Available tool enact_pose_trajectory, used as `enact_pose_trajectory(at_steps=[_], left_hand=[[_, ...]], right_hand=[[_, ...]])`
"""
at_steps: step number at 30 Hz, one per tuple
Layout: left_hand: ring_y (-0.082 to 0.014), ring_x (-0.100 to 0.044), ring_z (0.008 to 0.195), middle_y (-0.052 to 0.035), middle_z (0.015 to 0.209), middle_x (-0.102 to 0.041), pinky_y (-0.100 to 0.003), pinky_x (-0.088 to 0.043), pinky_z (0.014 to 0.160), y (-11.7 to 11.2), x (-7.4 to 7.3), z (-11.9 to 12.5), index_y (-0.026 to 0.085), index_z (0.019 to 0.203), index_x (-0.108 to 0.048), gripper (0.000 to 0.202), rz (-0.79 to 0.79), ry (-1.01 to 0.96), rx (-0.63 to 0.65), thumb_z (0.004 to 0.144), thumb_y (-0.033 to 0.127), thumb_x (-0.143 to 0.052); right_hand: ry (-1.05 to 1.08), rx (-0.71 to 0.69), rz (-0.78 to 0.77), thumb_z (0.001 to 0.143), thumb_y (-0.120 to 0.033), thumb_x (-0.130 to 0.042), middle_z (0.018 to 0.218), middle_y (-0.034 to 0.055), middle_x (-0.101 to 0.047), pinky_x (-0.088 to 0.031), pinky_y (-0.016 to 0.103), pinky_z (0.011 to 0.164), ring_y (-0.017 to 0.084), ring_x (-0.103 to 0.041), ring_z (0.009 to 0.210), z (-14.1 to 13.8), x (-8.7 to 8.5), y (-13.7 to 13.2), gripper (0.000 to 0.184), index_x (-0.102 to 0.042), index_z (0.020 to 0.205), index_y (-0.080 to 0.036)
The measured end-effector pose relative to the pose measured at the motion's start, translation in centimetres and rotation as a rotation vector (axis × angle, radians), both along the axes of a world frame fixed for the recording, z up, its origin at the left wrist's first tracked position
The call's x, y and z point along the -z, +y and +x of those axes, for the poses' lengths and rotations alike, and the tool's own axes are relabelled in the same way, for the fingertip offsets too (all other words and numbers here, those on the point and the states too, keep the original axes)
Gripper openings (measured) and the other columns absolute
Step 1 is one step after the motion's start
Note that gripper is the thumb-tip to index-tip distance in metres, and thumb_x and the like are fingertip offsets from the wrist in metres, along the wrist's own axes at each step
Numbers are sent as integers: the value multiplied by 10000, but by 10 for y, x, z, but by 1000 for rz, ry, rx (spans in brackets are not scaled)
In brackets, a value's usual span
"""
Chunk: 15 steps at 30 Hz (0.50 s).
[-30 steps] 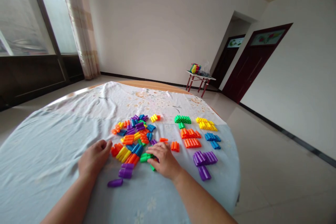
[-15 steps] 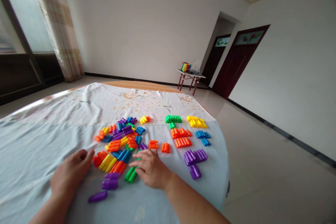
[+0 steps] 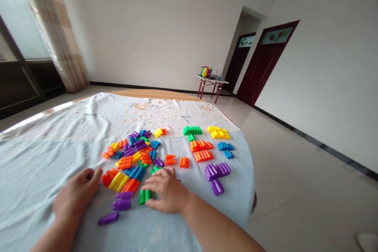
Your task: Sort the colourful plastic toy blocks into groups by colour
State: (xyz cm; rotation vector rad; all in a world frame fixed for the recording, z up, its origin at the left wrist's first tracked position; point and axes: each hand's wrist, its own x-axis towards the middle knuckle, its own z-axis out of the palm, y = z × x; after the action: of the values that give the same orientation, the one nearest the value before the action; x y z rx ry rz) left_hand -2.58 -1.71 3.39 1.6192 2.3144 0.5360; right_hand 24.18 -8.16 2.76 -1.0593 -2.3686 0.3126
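Note:
My right hand (image 3: 167, 189) is over the near side of the pile, palm down, fingers apart. Its thumb and fingers lie around a green piece of joined tubes (image 3: 144, 196) and seem to touch it; a firm grip does not show. A bit of purple shows beside this hand. My left hand (image 3: 77, 193) rests on the cloth left of the pile, fingers curled under, thumb tip near an orange piece (image 3: 109, 177). Whatever its fingers may hold is hidden. Closest to me are purple pieces (image 3: 122, 204) and a single purple piece (image 3: 108, 218). Yellow tubes (image 3: 118, 181) lie between the hands.
Right of the pile stand colour groups: green (image 3: 192, 130), yellow (image 3: 219, 132), orange (image 3: 202, 151), blue (image 3: 226, 148), purple (image 3: 217, 171). A cloth (image 3: 156, 234) covers the round table. A small side table (image 3: 213, 78) with bags stands by the far wall.
My right hand has come slightly left and round the green piece, which has turned more upright. A bit of purple now shows beside that hand. My left hand stays put; the view has shifted a little.

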Motion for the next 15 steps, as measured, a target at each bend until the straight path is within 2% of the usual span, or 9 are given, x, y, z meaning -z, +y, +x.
enact_pose_trajectory(at_steps=[6,15], left_hand=[[-198,-515,698,-45,713,-591,-294,-309,542,-5,-5,9,216,691,-550,473,-21,-12,-19,769,603,-290],[-195,-516,692,-43,714,-593,-291,-297,533,-5,-4,8,226,697,-547,450,-10,-20,-32,760,599,-303]], right_hand=[[75,3,-47,701,-352,-717,1069,-6,-661,-243,381,959,204,-477,1064,7,-2,-3,422,-599,1097,-270],[69,-18,-36,720,-258,-698,1035,-17,-670,-238,376,960,192,-481,1051,3,-1,-3,363,-605,1070,-273]])
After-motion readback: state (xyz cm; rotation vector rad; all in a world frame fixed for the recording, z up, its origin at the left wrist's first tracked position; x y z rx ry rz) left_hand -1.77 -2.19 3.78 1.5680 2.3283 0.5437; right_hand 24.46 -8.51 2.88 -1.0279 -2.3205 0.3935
